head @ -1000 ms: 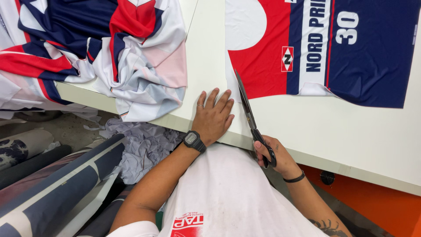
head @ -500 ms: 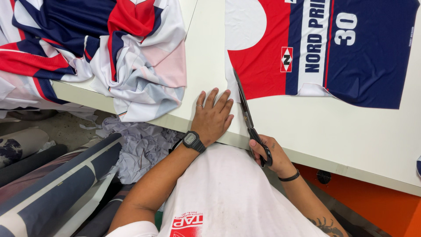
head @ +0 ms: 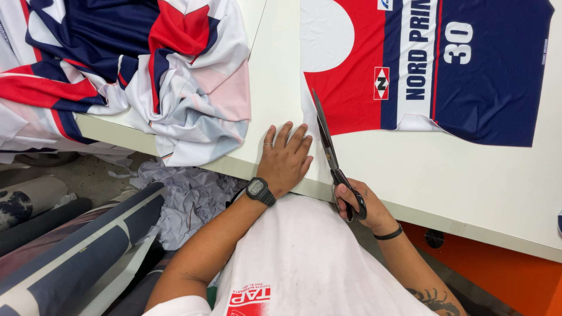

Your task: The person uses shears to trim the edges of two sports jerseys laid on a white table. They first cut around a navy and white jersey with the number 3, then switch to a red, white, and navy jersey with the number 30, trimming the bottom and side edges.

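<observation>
Now my scissors (head: 325,142) have crept a little further up the sheet than half a second ago, the blades lying along the left edge of the printed jersey panel (head: 433,70), with the tips reaching up beside the red field below the white half-circle. My right hand (head: 358,202) is closed through the black handles at the table's near edge, fingers curled tight; from this angle I can't quite tell whether the blades are fully shut or just barely parted. My left hand (head: 285,159) lies flat and spread on the white paper (head: 275,88) just left of the blades, holding nothing, only pressing the sheet down; it has hardly moved. So the cut looks to be advancing along the panel's left border, and the panel itself lies flat on the white table (head: 468,193), red, white and navy, stretching off to my right. A heap of already printed fabric (head: 134,70) sits bunched at the table's left end, well apart from my hands, and crumpled paper scraps (head: 187,199) lie on the floor below.
</observation>
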